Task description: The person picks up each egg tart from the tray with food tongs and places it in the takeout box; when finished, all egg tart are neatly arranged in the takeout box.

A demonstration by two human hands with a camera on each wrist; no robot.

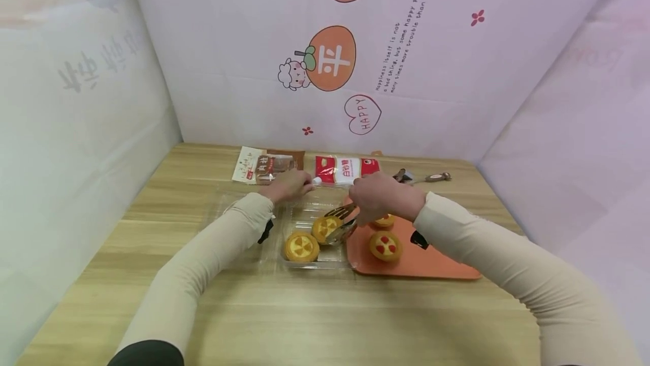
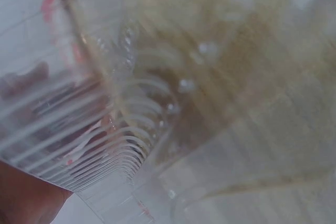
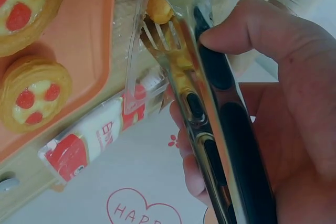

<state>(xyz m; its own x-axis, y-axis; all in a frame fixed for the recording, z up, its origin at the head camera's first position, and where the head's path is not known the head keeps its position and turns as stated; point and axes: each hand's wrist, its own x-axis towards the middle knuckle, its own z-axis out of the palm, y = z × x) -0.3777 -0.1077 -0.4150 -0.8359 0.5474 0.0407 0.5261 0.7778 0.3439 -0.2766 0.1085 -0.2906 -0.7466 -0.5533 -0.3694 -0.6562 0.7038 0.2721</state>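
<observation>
round golden tart [image 1: 323, 229] sits in a clear plastic box [image 1: 317, 265], between silver-and-black metal tongs [image 3: 216, 77] the right hand [image 1: 380, 195] grips. left hand [image 1: 290, 185] pinches the box's rim.

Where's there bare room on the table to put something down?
Bare table shows in front of the clear container and orange tray, between the left sleeve and right sleeve. Another patch lies between the left sleeve and the left wall. Farther back is crowded: tongs in the right hand reach a tart in the container, with packets behind.
</observation>
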